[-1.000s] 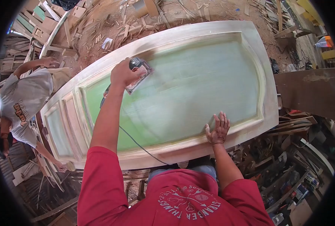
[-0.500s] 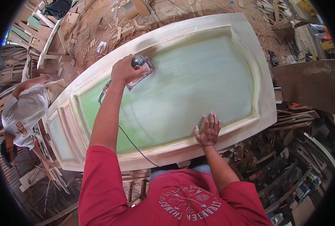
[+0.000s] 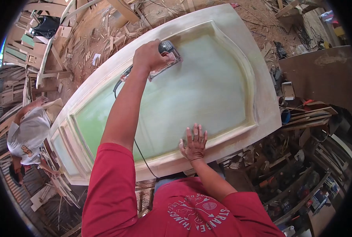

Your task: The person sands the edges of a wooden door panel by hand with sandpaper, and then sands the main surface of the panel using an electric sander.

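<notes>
A large pale wooden panel (image 3: 263, 93) with a raised molded frame lies before me, its recessed center green at the left and whitish elsewhere. My left hand (image 3: 149, 56) is wrapped round a power sander (image 3: 170, 57), which rests on the panel near the far molding. The sander's dark cord (image 3: 141, 156) runs under my left forearm to the near edge. Lying flat with its fingers spread, my right hand (image 3: 194, 144) presses on the recessed surface close to the near molding.
A co-worker in a grey shirt (image 3: 29, 132) is at the panel's left end, with a hand near its edge. Wood scraps (image 3: 116, 41) litter the ground beyond. A brown board (image 3: 322, 75) stands at the right, above piled timber (image 3: 308, 118) and tools.
The view has shifted, with the panel appearing turned and further left. My left hand and the sander have moved right along the far molding. My right hand still lies flat, now nearer the sander.
</notes>
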Demonstrator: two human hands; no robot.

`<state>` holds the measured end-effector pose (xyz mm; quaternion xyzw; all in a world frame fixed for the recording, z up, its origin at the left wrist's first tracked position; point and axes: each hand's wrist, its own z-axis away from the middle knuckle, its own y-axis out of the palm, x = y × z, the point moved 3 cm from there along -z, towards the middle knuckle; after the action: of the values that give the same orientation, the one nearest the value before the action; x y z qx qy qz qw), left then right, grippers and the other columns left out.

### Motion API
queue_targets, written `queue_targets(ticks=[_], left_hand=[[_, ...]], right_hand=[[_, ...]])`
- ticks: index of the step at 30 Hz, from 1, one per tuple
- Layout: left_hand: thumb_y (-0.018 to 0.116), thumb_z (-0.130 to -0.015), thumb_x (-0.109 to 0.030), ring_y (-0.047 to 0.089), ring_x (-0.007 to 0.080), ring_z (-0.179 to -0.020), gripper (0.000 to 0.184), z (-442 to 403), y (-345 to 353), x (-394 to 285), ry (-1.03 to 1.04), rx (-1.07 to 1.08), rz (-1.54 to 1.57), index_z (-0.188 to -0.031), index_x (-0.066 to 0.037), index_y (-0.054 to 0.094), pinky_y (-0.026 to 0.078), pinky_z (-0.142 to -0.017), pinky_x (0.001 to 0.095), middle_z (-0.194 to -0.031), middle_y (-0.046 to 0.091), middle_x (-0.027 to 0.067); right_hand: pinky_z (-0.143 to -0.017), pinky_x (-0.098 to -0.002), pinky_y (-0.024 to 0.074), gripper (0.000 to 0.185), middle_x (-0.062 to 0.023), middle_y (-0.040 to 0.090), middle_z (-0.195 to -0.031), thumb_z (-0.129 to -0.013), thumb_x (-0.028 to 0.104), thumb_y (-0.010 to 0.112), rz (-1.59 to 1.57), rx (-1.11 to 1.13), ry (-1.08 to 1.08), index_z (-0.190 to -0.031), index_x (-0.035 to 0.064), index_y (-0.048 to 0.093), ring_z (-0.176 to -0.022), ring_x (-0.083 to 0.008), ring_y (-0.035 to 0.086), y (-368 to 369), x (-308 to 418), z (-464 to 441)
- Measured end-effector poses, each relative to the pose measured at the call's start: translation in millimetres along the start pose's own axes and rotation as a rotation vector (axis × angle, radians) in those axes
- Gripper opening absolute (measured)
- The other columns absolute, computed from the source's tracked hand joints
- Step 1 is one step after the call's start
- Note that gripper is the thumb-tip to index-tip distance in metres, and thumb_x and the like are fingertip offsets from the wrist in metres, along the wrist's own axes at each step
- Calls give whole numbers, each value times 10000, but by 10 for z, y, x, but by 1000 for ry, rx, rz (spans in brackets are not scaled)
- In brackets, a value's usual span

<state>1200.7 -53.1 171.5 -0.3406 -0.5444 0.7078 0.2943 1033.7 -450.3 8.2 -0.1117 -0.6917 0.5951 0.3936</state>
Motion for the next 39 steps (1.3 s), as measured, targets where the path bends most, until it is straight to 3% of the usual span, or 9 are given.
queue_targets(ticks=[5, 12, 23, 26, 39], left_hand=[[835, -761, -584, 761, 382, -1091, 652, -308, 45, -533, 37, 0, -20, -1151, -74, 720, 606, -967, 483, -1123, 794, 178], [867, -762, -550, 759, 410, -1032, 584, -332, 68, -548, 103, -76, 20, -1088, -98, 691, 594, -912, 518, -1042, 783, 189], [899, -735, -559, 754, 401, -1033, 609, 357, -47, 676, 7, -56, 43, -1084, -104, 696, 590, -909, 515, -1049, 786, 171], [848, -756, -575, 751, 383, -1124, 633, 587, -74, 1110, -45, 9, 21, -1165, -102, 752, 593, -990, 492, -1167, 792, 178], [867, -732, -643, 761, 404, -1073, 716, 1697, -135, 2856, -245, -46, 97, -1151, -75, 748, 593, -959, 500, -1118, 795, 210]], right_hand=[[-1327, -673, 167, 834, -215, 334, -1750, -895, 440, 746, -13, 21, -11, -1623, 157, 455, -1643, -415, 278, 14, -14, 4], [-1329, -673, 159, 830, -218, 326, -1753, -894, 443, 746, -14, 15, -18, -1621, 159, 461, -1649, -412, 264, 29, -22, 14], [-1337, -636, 175, 792, -195, 391, -1723, -845, 409, 769, 21, -10, -3, -1565, 184, 526, -1637, -392, 304, -48, 14, -13], [-1338, -626, 182, 785, -190, 401, -1718, -836, 396, 774, 46, -9, 0, -1554, 185, 538, -1637, -385, 310, -57, 24, -22], [-1345, -596, 184, 822, -177, 381, -1733, -813, 378, 795, 143, -13, -15, -1562, 190, 511, -1641, -372, 302, -71, 65, -26]])
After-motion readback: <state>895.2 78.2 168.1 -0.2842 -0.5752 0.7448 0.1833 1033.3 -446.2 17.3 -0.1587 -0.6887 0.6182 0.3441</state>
